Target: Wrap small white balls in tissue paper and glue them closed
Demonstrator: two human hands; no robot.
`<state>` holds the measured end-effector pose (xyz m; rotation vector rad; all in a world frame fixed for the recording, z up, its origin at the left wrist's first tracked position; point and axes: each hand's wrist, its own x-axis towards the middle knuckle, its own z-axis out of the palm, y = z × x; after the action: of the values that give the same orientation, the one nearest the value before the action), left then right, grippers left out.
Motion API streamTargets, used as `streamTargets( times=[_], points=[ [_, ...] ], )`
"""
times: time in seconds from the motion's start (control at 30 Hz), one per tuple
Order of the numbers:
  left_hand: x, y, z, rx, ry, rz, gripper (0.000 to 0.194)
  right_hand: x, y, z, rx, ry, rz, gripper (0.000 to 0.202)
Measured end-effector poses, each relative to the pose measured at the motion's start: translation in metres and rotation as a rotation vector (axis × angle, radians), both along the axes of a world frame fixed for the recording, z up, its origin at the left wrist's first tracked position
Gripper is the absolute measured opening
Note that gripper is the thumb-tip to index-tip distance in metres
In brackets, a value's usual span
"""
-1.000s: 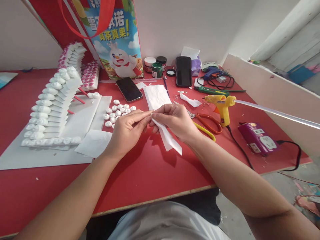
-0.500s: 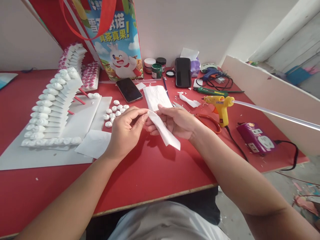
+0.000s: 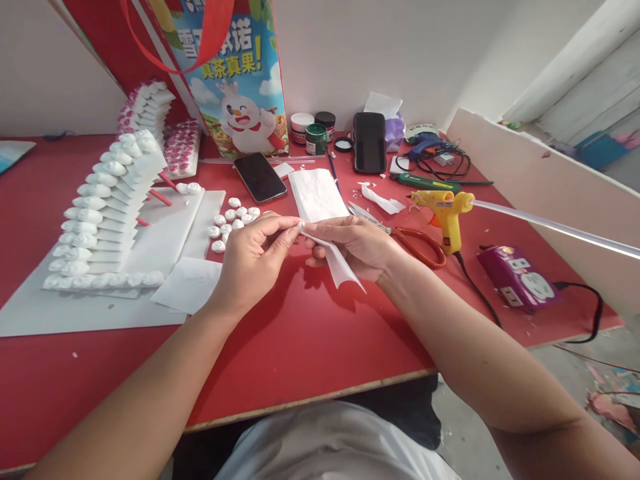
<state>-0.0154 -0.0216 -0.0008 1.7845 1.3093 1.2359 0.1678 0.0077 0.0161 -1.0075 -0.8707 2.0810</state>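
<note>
Between my hands is a strip of white tissue paper (image 3: 341,265), its loose end hanging toward the table's front. My left hand (image 3: 257,260) pinches the strip's far end between thumb and fingertips. The thumb of my right hand (image 3: 357,243) presses the strip against its fingers close to that pinch. Behind my hands lies a stack of white tissue (image 3: 316,193). Several small rolled white paper rosettes (image 3: 231,215) sit just left of it. Farther left, a white stepped model (image 3: 113,227) carries rows of similar rosettes along its edge.
To the right are a yellow glue gun (image 3: 447,217) with a long glue stick, orange-handled scissors (image 3: 420,245) and a purple box (image 3: 517,277) with a cord. Two phones, paint jars (image 3: 316,140) and a colourful bag (image 3: 235,87) stand or lie at the back of the red table (image 3: 300,353).
My right thumb has moved left onto the strip, near the left fingertips, and the right fingers have closed around it. The strip's hanging end has shifted slightly right. My left hand keeps its pinch.
</note>
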Motion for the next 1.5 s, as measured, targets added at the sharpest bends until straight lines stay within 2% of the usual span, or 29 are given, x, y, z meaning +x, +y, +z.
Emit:
streamTargets(
  times=[0.13,0.23,0.3,0.5,0.7,0.87,0.97,1.13,1.2,1.27,1.37,1.43,1.5],
  points=[
    [0.004,-0.002,-0.002,-0.077,-0.065,0.017,0.021,-0.006,-0.005,-0.001,0.225,-0.234,-0.106,0.021],
    [0.008,-0.003,-0.002,-0.067,-0.028,0.031,0.02,-0.01,-0.01,-0.001,0.509,-0.52,-0.188,0.025],
    [0.009,-0.004,-0.002,-0.038,-0.003,0.045,0.02,-0.012,-0.012,0.0,0.627,-0.64,-0.216,0.027],
    [0.011,-0.004,-0.001,0.098,0.089,0.073,0.018,-0.014,-0.012,0.0,0.477,-0.478,-0.23,0.016],
    [0.012,-0.003,-0.008,0.392,0.196,0.121,0.014,-0.017,-0.016,-0.006,0.67,-0.534,-0.313,0.011],
    [0.01,-0.001,-0.011,0.554,0.334,0.136,0.02,-0.019,-0.018,-0.01,0.687,-0.479,-0.317,0.02],
    [0.01,-0.003,-0.006,0.487,0.246,0.079,0.02,-0.018,-0.017,-0.008,0.673,-0.433,-0.328,0.019],
    [0.007,-0.001,-0.002,-0.008,-0.194,-0.051,0.019,-0.016,-0.016,-0.004,0.652,-0.191,-0.264,0.018],
    [0.004,0.002,-0.004,-0.119,-0.316,-0.095,0.018,-0.015,-0.016,-0.004,0.68,-0.176,-0.227,0.018],
    [0.002,0.004,-0.006,-0.106,-0.311,-0.102,0.014,-0.015,-0.016,-0.005,0.716,-0.229,-0.209,0.016],
    [0.003,0.003,-0.005,0.053,-0.153,-0.059,0.013,-0.013,-0.015,-0.004,0.727,-0.366,-0.231,0.013],
    [0.005,0.001,-0.003,0.16,-0.046,-0.01,0.014,-0.011,-0.013,-0.002,0.657,-0.393,-0.227,0.018],
    [0.007,0.0,-0.001,0.205,0.003,0.038,0.014,-0.007,-0.008,0.001,0.5,-0.314,-0.193,0.026]
  ],
)
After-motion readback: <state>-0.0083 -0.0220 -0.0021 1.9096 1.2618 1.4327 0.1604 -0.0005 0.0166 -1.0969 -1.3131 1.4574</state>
